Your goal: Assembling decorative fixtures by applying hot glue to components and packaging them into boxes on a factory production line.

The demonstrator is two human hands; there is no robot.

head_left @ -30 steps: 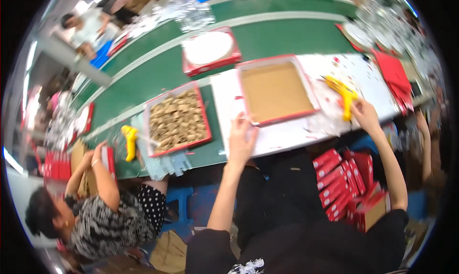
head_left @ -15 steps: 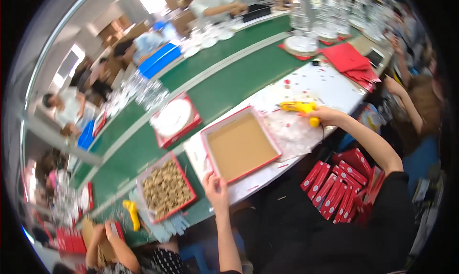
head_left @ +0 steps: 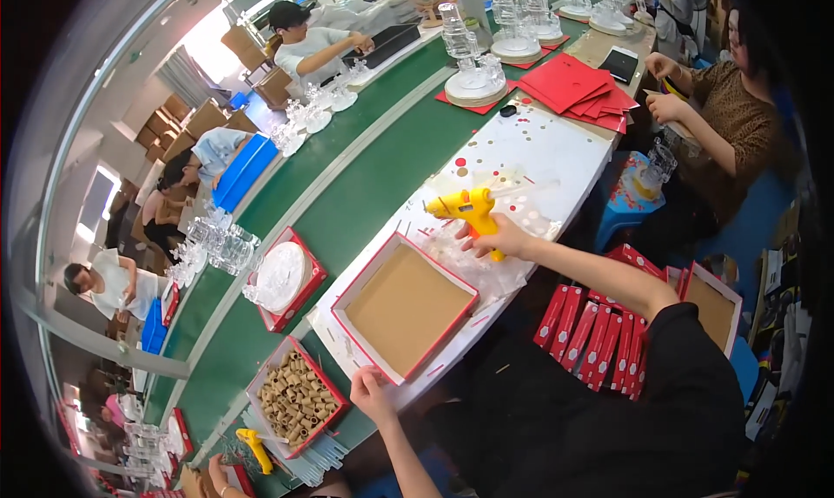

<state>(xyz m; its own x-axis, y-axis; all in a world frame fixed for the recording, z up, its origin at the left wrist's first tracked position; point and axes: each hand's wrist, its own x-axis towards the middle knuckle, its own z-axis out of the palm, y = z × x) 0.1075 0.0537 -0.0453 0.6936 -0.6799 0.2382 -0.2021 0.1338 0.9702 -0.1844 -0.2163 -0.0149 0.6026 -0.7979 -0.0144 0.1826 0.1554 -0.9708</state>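
Note:
A shallow red-and-white box point(head_left: 347, 331) with a brown cardboard bottom lies on a white board. My left hand point(head_left: 372, 395) is at its near corner, the thumb and fingers pinching the wall there. Beyond the box's far right side, my right hand point(head_left: 499, 237) grips a yellow hot glue gun point(head_left: 465, 204) by its handle. The gun's nozzle points left, held above the board. Beneath the gun and my right hand lies a crumpled heap of clear plastic film point(head_left: 514, 272).
Left of the box stand a tray of short cardboard tubes point(head_left: 300, 398), a second yellow glue gun point(head_left: 254, 450) and a red box with white discs point(head_left: 282, 277). Red sheets point(head_left: 569, 85) and clear stacked pieces point(head_left: 476, 79) are farther off. A person point(head_left: 730, 125) sits at right.
The whole view has turned and shifted. My right hand has brought the glue gun nearer the box, its handle now hanging more downward. My left hand stays at the box's near corner.

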